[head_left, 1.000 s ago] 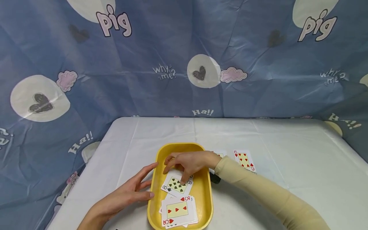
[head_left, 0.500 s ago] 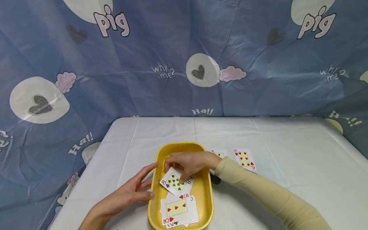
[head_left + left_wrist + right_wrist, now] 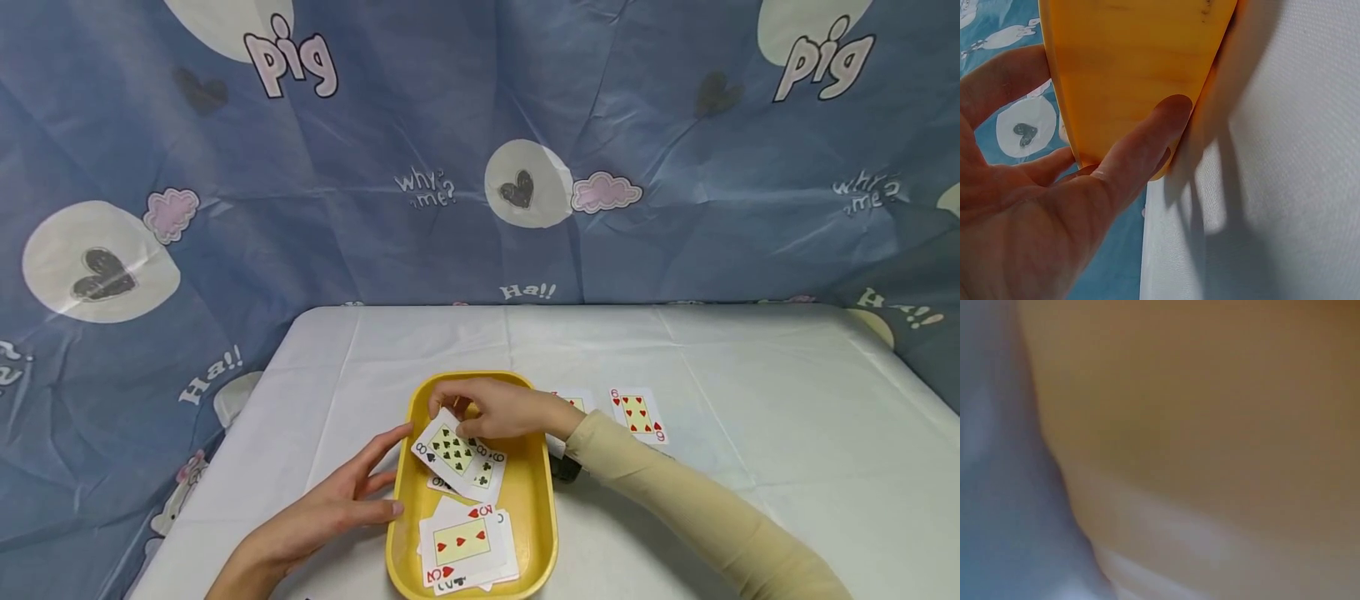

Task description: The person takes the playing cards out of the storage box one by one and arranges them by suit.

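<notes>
In the head view, my right hand (image 3: 495, 408) pinches the eight of spades (image 3: 448, 450) between thumb and fingers, inside the yellow tray (image 3: 546, 517). The card slants over a nine of clubs (image 3: 483, 477). Another card edge peeks out below it. A small pile topped by the three of hearts (image 3: 461, 546) lies at the near end. My left hand (image 3: 337, 500) rests against the tray's left side with fingers spread. In the left wrist view its thumb (image 3: 1147, 134) lies straight against the outer wall. A sleeve fills the blurred right wrist view.
On the white table (image 3: 765, 383), a six of hearts (image 3: 637, 414) lies face up right of the tray. A red-suit card (image 3: 573, 400) beside it is partly hidden by my right wrist. A dark object (image 3: 564, 467) shows under the forearm. A blue printed cloth (image 3: 420, 100) hangs behind.
My right hand has taken hold of the eight of spades and shifted it up and to the left, uncovering the nine of clubs. My left hand has stayed at the tray's side.
</notes>
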Tool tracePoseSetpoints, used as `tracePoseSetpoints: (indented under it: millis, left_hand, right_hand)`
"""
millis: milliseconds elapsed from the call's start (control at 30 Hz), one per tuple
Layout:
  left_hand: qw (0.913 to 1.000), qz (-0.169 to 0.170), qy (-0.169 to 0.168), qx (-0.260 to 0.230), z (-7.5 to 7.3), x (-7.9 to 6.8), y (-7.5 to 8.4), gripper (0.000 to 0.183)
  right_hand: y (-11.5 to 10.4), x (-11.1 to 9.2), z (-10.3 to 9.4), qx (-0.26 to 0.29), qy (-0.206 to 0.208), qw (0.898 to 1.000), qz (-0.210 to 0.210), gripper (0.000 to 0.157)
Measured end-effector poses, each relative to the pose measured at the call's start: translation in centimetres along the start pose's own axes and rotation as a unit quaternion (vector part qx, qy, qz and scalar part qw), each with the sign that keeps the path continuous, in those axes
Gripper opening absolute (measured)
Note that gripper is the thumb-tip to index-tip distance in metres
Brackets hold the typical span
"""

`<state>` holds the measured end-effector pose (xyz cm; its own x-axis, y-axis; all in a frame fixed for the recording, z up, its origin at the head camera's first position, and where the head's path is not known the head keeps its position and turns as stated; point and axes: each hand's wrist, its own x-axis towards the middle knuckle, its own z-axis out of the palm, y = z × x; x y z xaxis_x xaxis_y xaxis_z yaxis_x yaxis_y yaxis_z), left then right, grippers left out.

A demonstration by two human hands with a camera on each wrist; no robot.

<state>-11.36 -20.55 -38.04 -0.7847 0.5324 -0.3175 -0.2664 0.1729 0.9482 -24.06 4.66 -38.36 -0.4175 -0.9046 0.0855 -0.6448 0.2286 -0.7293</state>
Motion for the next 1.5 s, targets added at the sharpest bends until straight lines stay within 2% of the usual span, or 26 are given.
tracePoseSetpoints:
  millis: [133, 267, 467, 800, 1000, 1233, 1500]
  left_hand:
    - [0.9998, -0.011, 0.010, 0.010, 0.0, 0.1, 0.1, 0.080]
    - [0.9995, -0.017, 0.020, 0.018, 0.0, 0.2, 0.2, 0.080]
    - [0.9997, -0.011, 0.013, 0.019, 0.1, 0.2, 0.1, 0.079]
    - [0.9996, -0.018, 0.019, 0.015, 0.2, 0.4, 0.0, 0.080]
    - [0.9999, -0.014, 0.008, -0.004, 0.2, 0.4, -0.3, 0.080]
    - [0.9994, -0.008, -0.005, -0.032, 0.2, 0.2, -0.3, 0.081]
    - [0.9994, -0.002, 0.003, -0.034, 0.1, 0.1, 0.0, 0.083]
  right_hand:
    - [0.1, -0.2, -0.3, 0.057, 0.038, 0.998, -0.007, 0.033]
    - [0.3, -0.4, -0.4, 0.106, 0.080, 0.991, -0.002, 0.034]
    - [0.2, -0.7, -0.4, 0.146, 0.130, 0.981, -0.003, 0.033]
    - [0.2, -0.9, -0.1, 0.179, 0.197, 0.964, -0.016, 0.031]
    - [0.0, -1.3, -0.2, 0.160, 0.245, 0.956, -0.029, 0.030]
    - [-0.5, -3.0, -1.0, 0.173, 0.284, 0.943, 0.004, 0.033]
    - [-1.0, -5.8, -1.8, 0.237, 0.325, 0.914, 0.054, 0.034]
